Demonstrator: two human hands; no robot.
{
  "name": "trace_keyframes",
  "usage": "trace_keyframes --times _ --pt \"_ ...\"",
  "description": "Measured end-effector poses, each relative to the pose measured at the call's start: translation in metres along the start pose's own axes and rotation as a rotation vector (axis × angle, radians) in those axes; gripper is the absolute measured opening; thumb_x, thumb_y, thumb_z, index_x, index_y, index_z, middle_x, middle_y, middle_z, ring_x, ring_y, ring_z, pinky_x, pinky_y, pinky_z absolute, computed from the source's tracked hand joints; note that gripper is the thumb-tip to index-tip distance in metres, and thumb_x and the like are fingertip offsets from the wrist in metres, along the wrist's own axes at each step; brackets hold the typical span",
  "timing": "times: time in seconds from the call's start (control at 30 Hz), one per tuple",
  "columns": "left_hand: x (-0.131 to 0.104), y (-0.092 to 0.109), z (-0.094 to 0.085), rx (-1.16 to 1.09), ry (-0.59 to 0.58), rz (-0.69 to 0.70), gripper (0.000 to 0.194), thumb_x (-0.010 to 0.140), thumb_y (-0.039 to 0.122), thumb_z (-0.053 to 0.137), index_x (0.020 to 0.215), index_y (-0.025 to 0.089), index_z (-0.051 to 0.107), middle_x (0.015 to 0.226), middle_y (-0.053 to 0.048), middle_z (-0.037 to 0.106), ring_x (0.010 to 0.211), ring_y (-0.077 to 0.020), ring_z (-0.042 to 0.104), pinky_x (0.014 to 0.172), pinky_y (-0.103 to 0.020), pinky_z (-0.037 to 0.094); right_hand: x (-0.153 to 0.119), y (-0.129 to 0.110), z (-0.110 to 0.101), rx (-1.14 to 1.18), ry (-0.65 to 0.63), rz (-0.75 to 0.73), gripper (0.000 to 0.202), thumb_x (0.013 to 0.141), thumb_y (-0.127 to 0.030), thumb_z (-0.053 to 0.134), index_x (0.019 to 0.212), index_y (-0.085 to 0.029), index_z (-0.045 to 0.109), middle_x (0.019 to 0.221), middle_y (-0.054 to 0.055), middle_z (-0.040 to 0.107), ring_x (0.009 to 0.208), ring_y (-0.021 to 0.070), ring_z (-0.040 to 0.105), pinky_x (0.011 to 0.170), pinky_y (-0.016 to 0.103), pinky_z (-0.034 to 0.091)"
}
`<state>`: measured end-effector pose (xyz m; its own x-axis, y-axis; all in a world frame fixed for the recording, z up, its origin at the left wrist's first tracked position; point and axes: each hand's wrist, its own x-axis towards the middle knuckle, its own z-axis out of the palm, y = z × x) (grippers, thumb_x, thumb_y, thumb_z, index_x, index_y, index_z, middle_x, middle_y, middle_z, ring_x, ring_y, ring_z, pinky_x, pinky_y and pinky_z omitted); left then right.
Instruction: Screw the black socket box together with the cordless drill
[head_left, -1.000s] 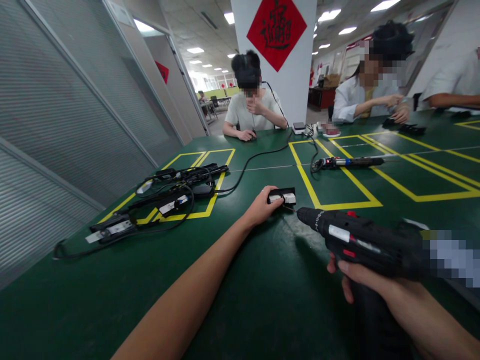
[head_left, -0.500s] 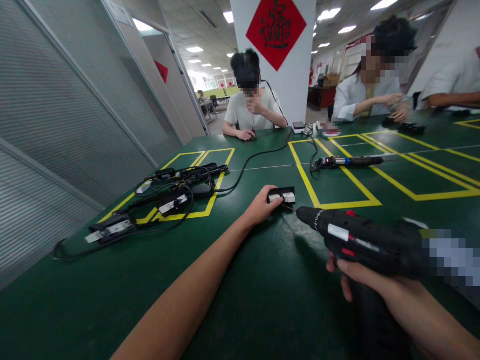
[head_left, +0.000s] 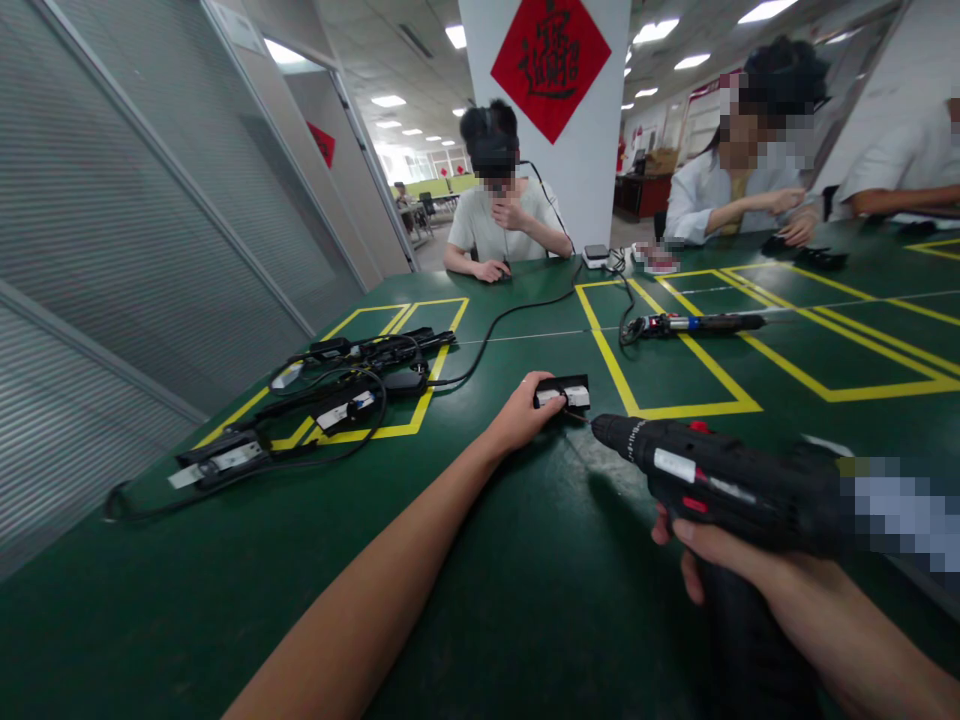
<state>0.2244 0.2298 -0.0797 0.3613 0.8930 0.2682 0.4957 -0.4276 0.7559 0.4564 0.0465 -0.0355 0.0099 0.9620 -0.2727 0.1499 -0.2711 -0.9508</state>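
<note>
My left hand (head_left: 526, 410) grips a small black block with a white label (head_left: 576, 397) on the green table, fingers behind it and thumb across its front. My right hand (head_left: 739, 555) is wrapped around the handle of a black cordless drill (head_left: 720, 480) with red buttons. The drill points left, and its thin bit reaches toward the lower edge of the labelled block. Whether the bit touches the block I cannot tell. Part of the drill's handle runs out of the lower edge of the view.
Black power adapters and cables (head_left: 360, 400) lie bundled at the left. A soldering-iron-like tool with a blue band (head_left: 682, 323) lies inside yellow tape lines (head_left: 697, 408) at the right. A black cable (head_left: 495, 325) crosses the table. Several people sit across the table (head_left: 465, 560).
Almost nothing differs. Both hands, the labelled block and the drill keep their places, with only a tiny shift of the whole view.
</note>
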Motion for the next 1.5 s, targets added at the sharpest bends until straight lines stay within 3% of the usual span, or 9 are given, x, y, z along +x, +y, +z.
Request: trace_keyframes --times 0.6,0.9,1.13,1.37,1.5 --pt "0.0 0.0 0.001 -0.004 0.005 -0.004 0.042 0.082 0.038 0.054 0.117 0.016 0.048 0.11 -0.009 0.056 0.101 -0.0202 0.055 0.092 -0.034 0.044 -0.007 -0.015 0.005 0.069 0.009 0.015 0.028 0.071 -0.042 0.067 0.086 -0.019 0.063 0.076 0.006 0.073 0.041 0.015 0.062 0.047 0.031 0.052" --pt "0.0 0.001 0.0 -0.002 0.004 0.002 0.042 0.083 0.039 0.053 0.118 0.016 0.048 0.113 -0.009 0.056 0.102 -0.0202 0.054 0.093 -0.034 0.044 -0.003 -0.008 0.004 0.059 0.014 0.042 0.028 0.07 -0.041 0.066 0.087 -0.019 0.065 0.078 0.004 0.072 0.04 0.0131 0.06 0.048 0.031 0.052" --pt "0.0 0.001 0.0 0.016 0.004 0.0 0.042 0.083 0.038 0.053 0.118 0.016 0.047 0.112 -0.009 0.055 0.102 -0.0205 0.054 0.093 -0.035 0.043 -0.01 -0.021 0.007 0.071 0.037 0.034 0.029 0.068 -0.044 0.069 0.084 -0.02 0.064 0.077 0.005 0.074 0.041 0.0143 0.061 0.049 0.031 0.052" --pt "0.0 0.002 0.0 0.012 -0.002 -0.008 0.042 0.083 0.039 0.052 0.118 0.017 0.047 0.112 -0.009 0.056 0.1 -0.0201 0.055 0.092 -0.035 0.044 -0.001 -0.008 0.002 0.064 -0.015 -0.029 0.037 0.07 -0.045 0.069 0.096 -0.02 0.062 0.075 0.007 0.074 0.042 0.0184 0.063 0.046 0.033 0.053" --pt "0.0 0.0 0.001 0.003 0.006 -0.002 0.042 0.083 0.038 0.053 0.119 0.017 0.047 0.112 -0.009 0.056 0.101 -0.0201 0.055 0.093 -0.035 0.044 -0.004 -0.011 0.003 0.058 -0.01 -0.031 0.033 0.069 -0.044 0.069 0.091 -0.02 0.062 0.075 0.006 0.074 0.043 0.0185 0.064 0.048 0.033 0.053"
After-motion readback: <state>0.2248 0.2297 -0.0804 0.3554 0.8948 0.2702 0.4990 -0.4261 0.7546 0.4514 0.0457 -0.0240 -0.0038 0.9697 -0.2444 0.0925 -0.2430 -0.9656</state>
